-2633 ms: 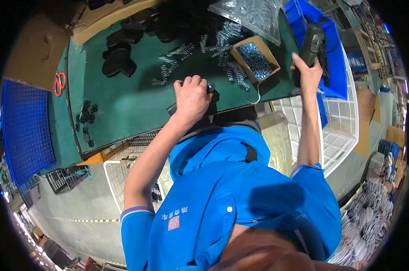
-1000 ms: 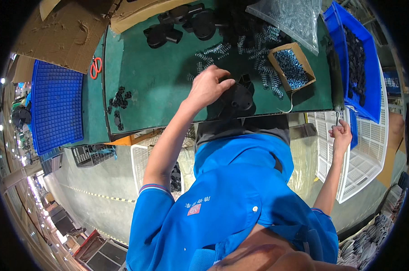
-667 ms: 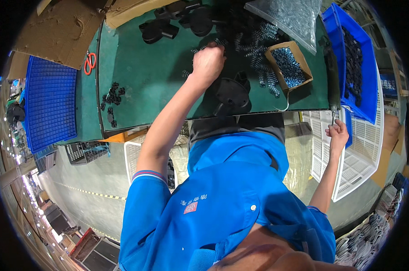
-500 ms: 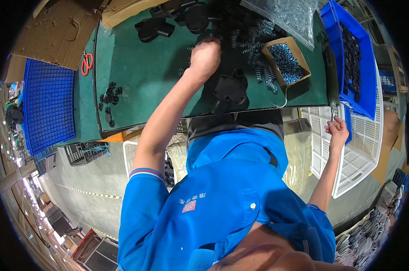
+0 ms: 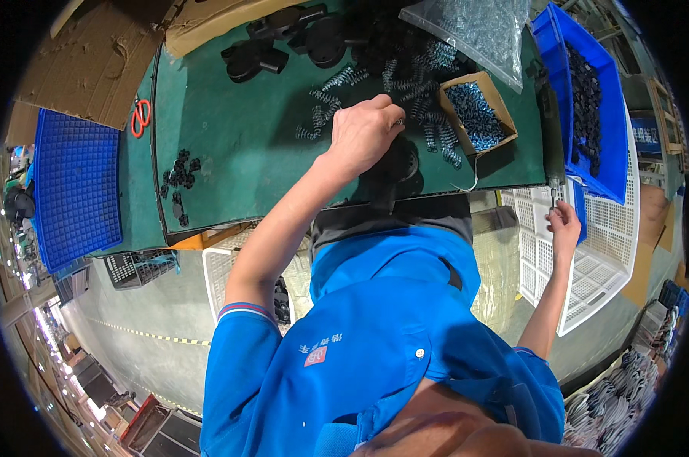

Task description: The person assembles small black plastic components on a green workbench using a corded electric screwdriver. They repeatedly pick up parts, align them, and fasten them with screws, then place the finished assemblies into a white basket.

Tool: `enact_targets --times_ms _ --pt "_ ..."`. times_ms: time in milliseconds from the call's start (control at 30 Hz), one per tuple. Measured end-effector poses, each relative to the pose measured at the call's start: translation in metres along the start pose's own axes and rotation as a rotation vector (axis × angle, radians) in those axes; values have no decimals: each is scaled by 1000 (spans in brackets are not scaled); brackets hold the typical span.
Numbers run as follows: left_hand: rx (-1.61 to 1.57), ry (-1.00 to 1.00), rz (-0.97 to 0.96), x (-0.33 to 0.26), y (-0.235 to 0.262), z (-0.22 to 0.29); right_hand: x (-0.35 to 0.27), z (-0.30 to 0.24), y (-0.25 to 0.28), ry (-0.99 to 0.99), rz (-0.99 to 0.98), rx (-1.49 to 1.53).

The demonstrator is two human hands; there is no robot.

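My left hand [image 5: 366, 133] is over the green table, its fingers curled together in a pinch. A small dark bit shows at the fingertips, too little to name. Under and beside this hand lies a black plastic housing [image 5: 401, 164], partly hidden, at the table's near edge. Loose metal coil springs [image 5: 325, 99] lie behind and left of the hand, with more springs [image 5: 440, 133] to its right. At the table's right corner my right hand [image 5: 564, 227] is closed, its fingertips on a slim metal rod [image 5: 555, 196].
A cardboard box of small bluish metal parts [image 5: 478, 114] stands right of the springs, near a clear plastic bag [image 5: 474, 30]. Black housings [image 5: 253, 59] lie at the back. Red-handled scissors [image 5: 140, 118], small black pieces [image 5: 181, 171] and a blue bin [image 5: 615, 99] flank the table.
My left hand has come from the springs back toward me and right, over the black housing. Springs it covered are now visible. My right hand stays at the table corner.
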State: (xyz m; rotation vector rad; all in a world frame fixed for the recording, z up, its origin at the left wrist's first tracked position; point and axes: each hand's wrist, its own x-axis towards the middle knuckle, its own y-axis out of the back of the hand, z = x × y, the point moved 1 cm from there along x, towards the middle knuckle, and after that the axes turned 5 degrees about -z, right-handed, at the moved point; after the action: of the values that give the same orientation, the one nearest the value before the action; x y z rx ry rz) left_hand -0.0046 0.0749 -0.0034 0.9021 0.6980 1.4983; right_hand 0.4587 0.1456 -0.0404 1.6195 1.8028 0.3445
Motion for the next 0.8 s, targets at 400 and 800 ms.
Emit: enact_targets --times_ms 400,800 --pt "-120 118 192 -23 -19 -2 48 -264 -183 908 -89 -379" --pt "-360 514 53 -55 -31 4 79 -262 -251 851 -343 -389"
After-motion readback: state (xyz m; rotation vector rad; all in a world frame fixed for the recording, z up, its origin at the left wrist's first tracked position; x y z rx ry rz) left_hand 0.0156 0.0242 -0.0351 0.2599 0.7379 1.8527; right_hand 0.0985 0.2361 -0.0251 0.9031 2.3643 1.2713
